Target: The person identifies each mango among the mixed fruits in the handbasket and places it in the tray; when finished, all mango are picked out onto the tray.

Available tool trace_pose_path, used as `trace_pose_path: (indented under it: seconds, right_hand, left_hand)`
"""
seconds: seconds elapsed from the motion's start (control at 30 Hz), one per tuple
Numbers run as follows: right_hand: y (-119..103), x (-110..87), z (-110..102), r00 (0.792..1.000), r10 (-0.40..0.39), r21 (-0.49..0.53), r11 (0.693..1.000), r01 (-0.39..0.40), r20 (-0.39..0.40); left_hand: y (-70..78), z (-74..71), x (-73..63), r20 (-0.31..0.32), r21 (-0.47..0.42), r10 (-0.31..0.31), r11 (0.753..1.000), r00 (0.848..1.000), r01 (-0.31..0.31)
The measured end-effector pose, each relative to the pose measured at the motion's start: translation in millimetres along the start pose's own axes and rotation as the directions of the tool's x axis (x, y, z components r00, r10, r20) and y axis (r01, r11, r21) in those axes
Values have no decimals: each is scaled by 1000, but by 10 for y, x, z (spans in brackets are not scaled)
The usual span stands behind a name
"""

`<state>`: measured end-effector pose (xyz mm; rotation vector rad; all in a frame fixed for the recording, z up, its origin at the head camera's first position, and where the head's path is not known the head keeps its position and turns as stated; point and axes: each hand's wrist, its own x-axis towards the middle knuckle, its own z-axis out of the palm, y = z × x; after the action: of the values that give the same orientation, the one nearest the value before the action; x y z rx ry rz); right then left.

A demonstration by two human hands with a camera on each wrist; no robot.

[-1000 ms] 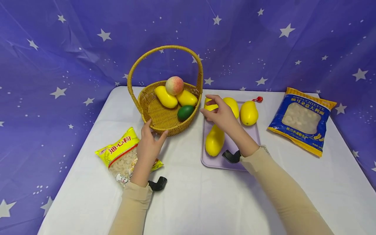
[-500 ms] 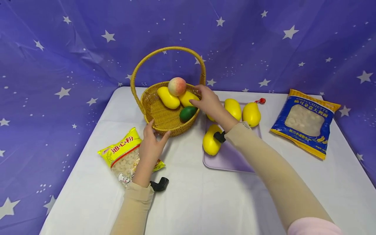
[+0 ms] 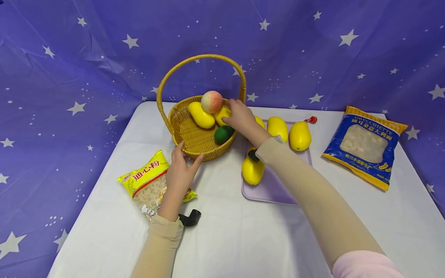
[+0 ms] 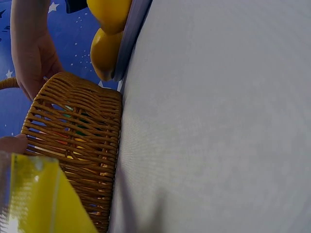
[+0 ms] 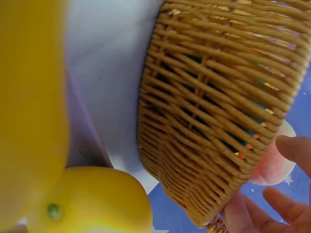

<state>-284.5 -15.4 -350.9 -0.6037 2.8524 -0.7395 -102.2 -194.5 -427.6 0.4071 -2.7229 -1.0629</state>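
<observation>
Plainly, in the head view, the basket (image 3: 204, 156) stands on the worktop (image 3: 215, 235), holding a peach (image 3: 211, 102), two yellow fruits (image 3: 201, 116) and a green fruit (image 3: 223, 134). At the basket's near rim, the left hand (image 3: 180, 173) rests with thumb and forefinger spread. The right hand (image 3: 243, 117) reaches over the basket's right rim, thumb and fingers apart near the rearmost yellow fruit; whether it grips anything is hidden. Right of the basket lies a lilac tray (image 3: 271, 189) with four yellow fruits; farther right is a blue bag (image 3: 365, 144). A yellow bag (image 3: 149, 181) lies left of and nearer than the basket.

From the left wrist, one fingertip touches the basket's rim.

From the right wrist, the thumb is beside the peach, just past the basket's rim, while other fingers show behind that rim.
</observation>
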Motion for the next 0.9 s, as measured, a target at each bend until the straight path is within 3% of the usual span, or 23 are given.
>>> trace_pose_path:
  seconds: [0.9]
  right_hand:
    - [-10,246,266,999,30,-192,981,-26,20]
  left_hand:
    - [22,1,-13,-2,4,-5,1000,1000,5]
